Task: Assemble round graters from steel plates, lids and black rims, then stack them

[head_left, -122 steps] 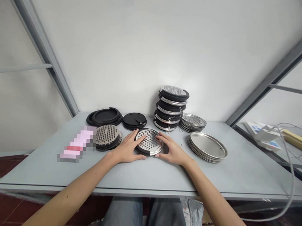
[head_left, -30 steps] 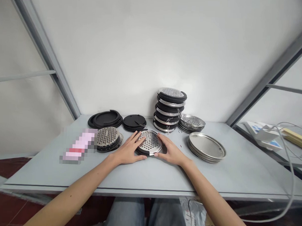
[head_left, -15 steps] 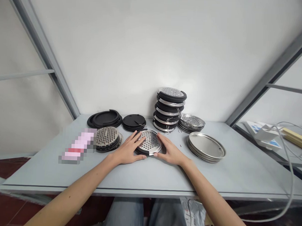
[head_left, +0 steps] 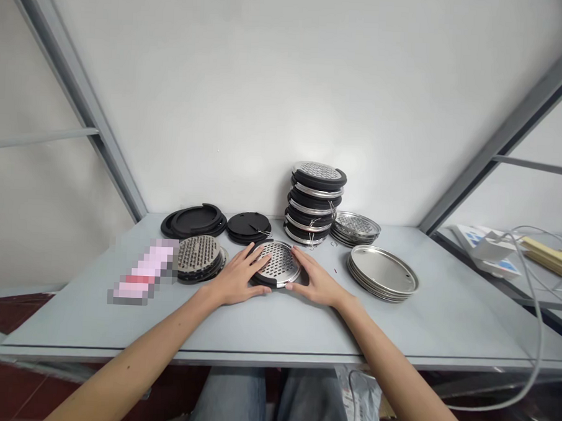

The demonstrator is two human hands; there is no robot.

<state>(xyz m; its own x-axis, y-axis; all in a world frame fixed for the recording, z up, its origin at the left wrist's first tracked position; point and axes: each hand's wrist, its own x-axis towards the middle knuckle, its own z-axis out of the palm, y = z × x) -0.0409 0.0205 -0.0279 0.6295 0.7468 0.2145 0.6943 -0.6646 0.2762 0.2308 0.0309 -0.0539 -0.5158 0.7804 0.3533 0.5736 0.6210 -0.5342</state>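
A round perforated steel disc in a black rubber ring lies flat on the grey table in front of me. My left hand presses on its left edge, fingers curled over the rim. My right hand cups its right edge the same way. Both hands grip the disc between them. Behind it stands a tall stack of finished ringed discs.
A stack of grater discs lies left of my hands, with black rubber rings and black covers behind. Perforated plates and plain steel plates lie to the right. A blurred pink object lies far left. Cables hang right.
Hardly anything has moved. Both hands stay clamped on the disc's edges; the fingers shift slightly around its rim.
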